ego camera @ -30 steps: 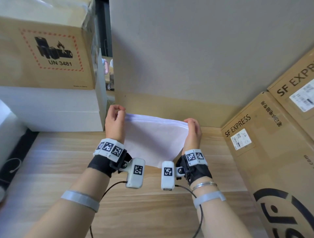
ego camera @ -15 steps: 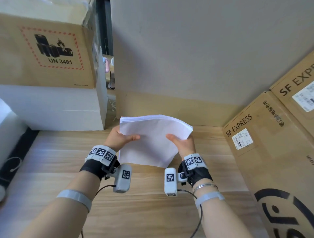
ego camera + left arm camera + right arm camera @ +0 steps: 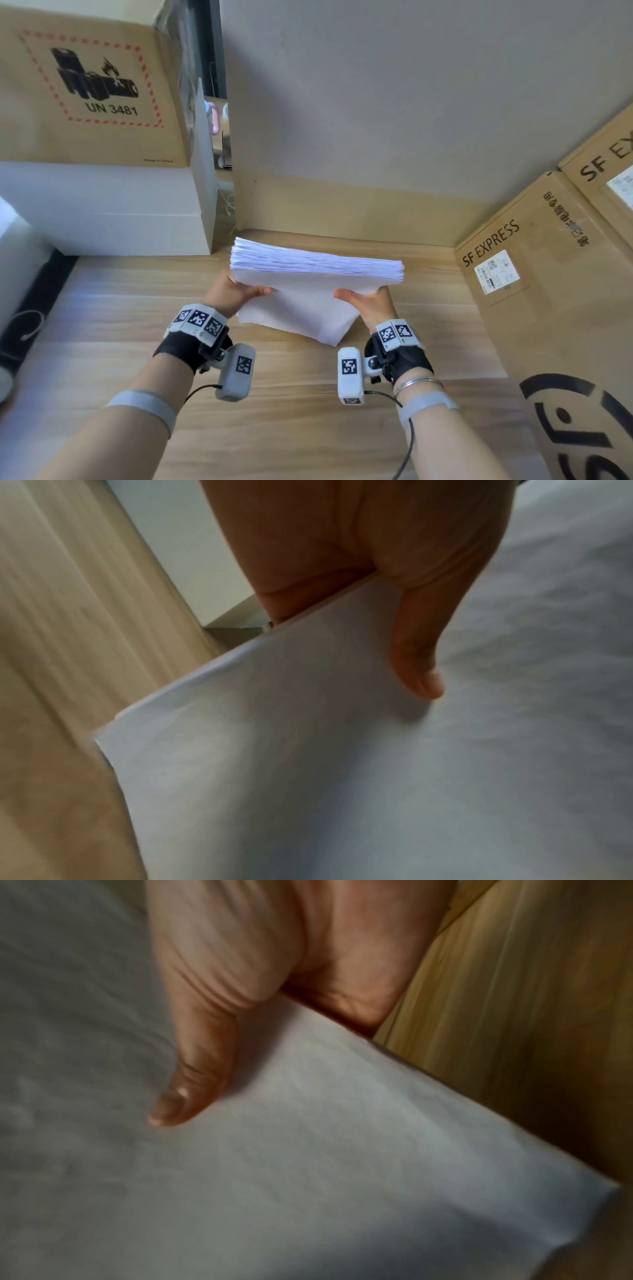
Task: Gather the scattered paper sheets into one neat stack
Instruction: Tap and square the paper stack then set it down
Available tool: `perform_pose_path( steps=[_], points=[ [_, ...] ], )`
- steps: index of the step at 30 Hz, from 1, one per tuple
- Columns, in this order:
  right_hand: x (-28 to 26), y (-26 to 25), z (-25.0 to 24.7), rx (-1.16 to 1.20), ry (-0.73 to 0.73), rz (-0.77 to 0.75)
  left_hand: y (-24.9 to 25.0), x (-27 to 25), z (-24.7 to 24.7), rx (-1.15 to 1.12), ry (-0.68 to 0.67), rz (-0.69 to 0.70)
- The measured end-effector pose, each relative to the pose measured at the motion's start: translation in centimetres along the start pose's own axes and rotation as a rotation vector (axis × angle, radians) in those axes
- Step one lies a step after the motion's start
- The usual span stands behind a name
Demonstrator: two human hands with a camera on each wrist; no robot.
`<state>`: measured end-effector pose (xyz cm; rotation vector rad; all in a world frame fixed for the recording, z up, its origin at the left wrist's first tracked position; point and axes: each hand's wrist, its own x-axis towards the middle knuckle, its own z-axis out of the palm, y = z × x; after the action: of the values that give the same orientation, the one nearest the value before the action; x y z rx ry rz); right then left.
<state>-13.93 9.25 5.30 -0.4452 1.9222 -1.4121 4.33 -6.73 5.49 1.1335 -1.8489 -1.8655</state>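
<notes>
Above the wooden surface (image 3: 102, 342), one stack of white paper sheets (image 3: 308, 301) is held up between two hands. Left hand (image 3: 233, 294) grips its left edge, thumb on the near face; right hand (image 3: 370, 303) grips the right edge likewise. Three cardboard boxes stand around: one box (image 3: 92, 85) reads "UN 3481", two boxes (image 3: 534, 274) read "SF EXPRESS", the farther cut off.

White paper stack (image 3: 308, 274) — upright, tilted, top edges fanned.
</notes>
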Motion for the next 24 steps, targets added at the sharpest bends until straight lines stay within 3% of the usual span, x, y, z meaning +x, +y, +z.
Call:
perform_pose_path(
  steps=[7, 17, 21, 24],
  points=[
    [0.1, 1.8, 0.8, -0.036, -0.015, -0.008, -0.5, -0.3, 0.4, -0.041, 0.047, -0.038],
    [1.6, 5.2, 1.8, -0.093, 0.049, 0.146, -3.1, 1.5, 1.3, -0.137, 0.103, -0.275],
    [3.4, 4.9, 1.2, -0.143, 0.094, 0.218, -2.5, 3.5, 1.8, 0.005, 0.182, -0.406],
    [4.4, 4.9, 0.5, -0.209, 0.059, 0.254, -2.7, 4.8, 2.2, 0.145, 0.084, -0.494]
  ],
)
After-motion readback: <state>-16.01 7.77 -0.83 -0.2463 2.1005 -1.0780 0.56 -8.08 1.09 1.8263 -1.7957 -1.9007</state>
